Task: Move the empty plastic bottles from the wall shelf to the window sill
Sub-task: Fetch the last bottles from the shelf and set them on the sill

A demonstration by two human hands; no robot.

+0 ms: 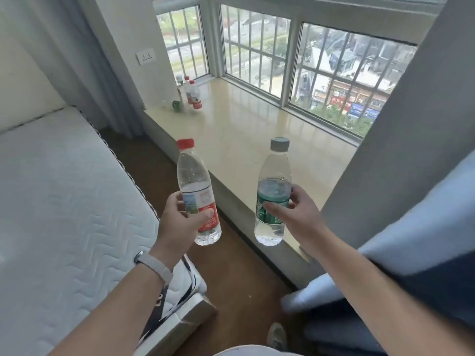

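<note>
My left hand (pixel 180 222) grips a clear plastic bottle with a red cap and red label (pixel 196 191), held upright over the floor just short of the window sill (pixel 244 129). My right hand (pixel 295 211) grips a second clear bottle with a grey cap and green label (pixel 273 191), upright at the sill's near edge. Several more empty bottles (pixel 191 95) stand grouped at the sill's far left corner, by the wall. The wall shelf is out of view.
A bare white mattress (pixel 64 201) lies to the left, with a narrow strip of brown floor (pixel 231 278) between it and the sill. Barred windows (pixel 334 73) back the sill. A grey curtain (pixel 411 150) hangs at right.
</note>
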